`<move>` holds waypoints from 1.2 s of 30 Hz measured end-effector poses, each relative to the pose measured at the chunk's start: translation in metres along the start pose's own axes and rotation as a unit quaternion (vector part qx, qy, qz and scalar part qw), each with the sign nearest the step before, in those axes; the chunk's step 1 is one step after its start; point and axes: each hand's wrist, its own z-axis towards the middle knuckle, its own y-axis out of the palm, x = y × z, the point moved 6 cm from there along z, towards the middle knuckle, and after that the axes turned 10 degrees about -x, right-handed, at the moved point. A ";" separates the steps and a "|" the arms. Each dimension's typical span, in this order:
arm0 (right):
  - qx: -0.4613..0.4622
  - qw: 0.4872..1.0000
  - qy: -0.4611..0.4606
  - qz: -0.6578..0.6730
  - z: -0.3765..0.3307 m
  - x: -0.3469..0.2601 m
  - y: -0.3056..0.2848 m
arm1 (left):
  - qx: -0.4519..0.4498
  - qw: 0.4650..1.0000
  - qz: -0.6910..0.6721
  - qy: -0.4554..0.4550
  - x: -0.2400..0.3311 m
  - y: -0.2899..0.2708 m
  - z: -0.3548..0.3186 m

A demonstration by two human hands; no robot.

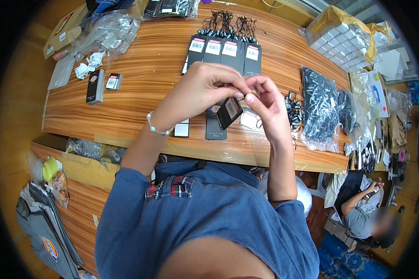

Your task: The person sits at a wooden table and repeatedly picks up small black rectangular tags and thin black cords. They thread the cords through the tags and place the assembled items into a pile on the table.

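Observation:
My left hand (202,86) and my right hand (271,106) meet above the table, fingertips pinched together on a thin dark cord. A small black hang tag (230,113) with a pale label hangs tilted just under the fingers. Below it, a longer dark hang tag (216,129) lies flat on the wood. A white tag (250,118) rests to its right, partly behind my right hand. Beyond my hands stand rows of black hang tags (213,49) with white and red labels, their black strings (223,23) spread toward the far side.
The wooden table (158,51) holds two tag stacks (95,87) and crumpled plastic bags (108,37) at left. Loose black cords (293,110), a bag of black cords (320,107) and a box of white packets (333,41) are at right. Another person (365,218) sits at lower right.

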 end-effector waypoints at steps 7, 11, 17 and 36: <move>-0.149 0.983 0.084 0.062 0.013 0.009 0.008 | -0.195 0.978 0.058 -0.038 0.002 -0.013 0.041; -0.150 0.972 0.064 0.170 0.007 0.002 0.009 | -0.228 0.969 0.097 -0.013 0.010 -0.036 0.071; -0.003 0.938 -0.035 0.346 0.011 0.004 -0.015 | 0.093 0.989 0.083 0.079 -0.008 -0.023 0.056; 0.233 0.929 -0.132 0.254 0.004 0.004 -0.067 | 0.026 0.998 -0.048 0.019 -0.048 0.070 0.022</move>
